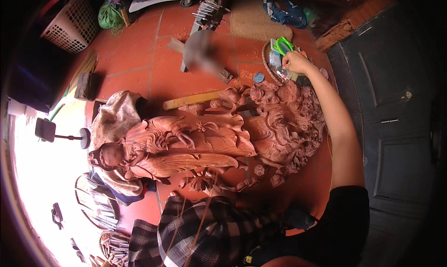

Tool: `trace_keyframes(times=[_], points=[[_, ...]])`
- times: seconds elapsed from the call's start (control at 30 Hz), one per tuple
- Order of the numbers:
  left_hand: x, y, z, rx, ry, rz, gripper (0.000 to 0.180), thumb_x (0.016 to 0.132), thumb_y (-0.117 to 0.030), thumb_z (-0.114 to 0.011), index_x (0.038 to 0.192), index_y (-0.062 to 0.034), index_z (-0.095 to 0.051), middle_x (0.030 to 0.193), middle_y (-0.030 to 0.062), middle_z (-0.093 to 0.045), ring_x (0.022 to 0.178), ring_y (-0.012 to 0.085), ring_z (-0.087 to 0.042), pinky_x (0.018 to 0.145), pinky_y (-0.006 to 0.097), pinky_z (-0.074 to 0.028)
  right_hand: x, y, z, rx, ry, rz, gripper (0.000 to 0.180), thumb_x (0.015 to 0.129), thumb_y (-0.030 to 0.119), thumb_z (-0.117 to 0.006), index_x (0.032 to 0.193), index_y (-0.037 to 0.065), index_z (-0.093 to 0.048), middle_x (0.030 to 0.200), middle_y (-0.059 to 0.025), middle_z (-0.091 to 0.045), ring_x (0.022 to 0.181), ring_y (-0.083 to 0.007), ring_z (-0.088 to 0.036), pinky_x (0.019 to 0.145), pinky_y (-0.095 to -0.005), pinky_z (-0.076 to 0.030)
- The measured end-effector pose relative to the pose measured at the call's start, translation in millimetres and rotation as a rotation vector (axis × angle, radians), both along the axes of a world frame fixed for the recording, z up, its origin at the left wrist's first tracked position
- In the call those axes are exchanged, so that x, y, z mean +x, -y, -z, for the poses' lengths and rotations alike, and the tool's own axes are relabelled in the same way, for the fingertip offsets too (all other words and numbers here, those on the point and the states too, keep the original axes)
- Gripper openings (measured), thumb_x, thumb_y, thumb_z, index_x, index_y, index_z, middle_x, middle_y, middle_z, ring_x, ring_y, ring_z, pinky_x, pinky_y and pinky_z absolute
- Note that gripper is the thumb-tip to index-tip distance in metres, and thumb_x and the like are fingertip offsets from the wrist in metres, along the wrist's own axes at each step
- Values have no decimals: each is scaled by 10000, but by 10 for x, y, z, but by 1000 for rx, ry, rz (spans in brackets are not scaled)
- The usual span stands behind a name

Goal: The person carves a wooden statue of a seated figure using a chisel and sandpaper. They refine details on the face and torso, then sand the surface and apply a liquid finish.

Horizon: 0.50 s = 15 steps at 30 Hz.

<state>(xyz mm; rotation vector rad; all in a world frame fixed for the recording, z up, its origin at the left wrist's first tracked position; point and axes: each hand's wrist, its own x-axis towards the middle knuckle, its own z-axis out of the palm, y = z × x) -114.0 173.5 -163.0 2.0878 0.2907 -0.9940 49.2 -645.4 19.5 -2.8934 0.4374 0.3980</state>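
Observation:
My right arm stretches out to the far right, and my right hand point(296, 63) is over a round woven basket point(266, 57). Its fingers are curled together; whatever they grip, if anything, is hidden. A bright green looped item point(283, 45) lies right beside the fingers, among small packets and other little things. In front of me a large reddish-brown wood carving point(195, 141) lies on its back, a robed figure with its head to the left and a densely carved base to the right. My left hand does not show.
A spotted cloth point(114, 116) lies under the carving's head. Metal carving tools point(100, 206) lie at the lower left. A yellow wooden bar point(193, 99) sits behind the carving. Farther back are a wooden stand point(223, 75) and a perforated plastic basket point(74, 23). A dark door point(396, 127) bounds the right.

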Motion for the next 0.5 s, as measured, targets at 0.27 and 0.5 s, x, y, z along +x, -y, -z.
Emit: trace_keyframes(times=[0.27, 0.5], points=[[-542, -91, -66, 204, -59, -51, 253, 938, -230, -657, 1058, -8, -658, 905, 101, -713, 792, 160, -681, 711, 310, -545, 1168, -297, 1337, -441, -716, -573, 277, 701, 75, -734, 977, 96, -727, 1433, -68, -497, 1237, -303, -523, 986, -407, -482], [-329, 191, -262, 172, 85, 34, 264, 924, -220, -669, 1074, -3, -654, 928, 113, -718, 818, 175, -690, 730, 317, -547, 1152, 192, 1620, -599, -857, -650, 271, 736, 109, -700, 950, -57, -720, 1079, -273, -672, 1090, -375, -643, 924, -431, -542]])
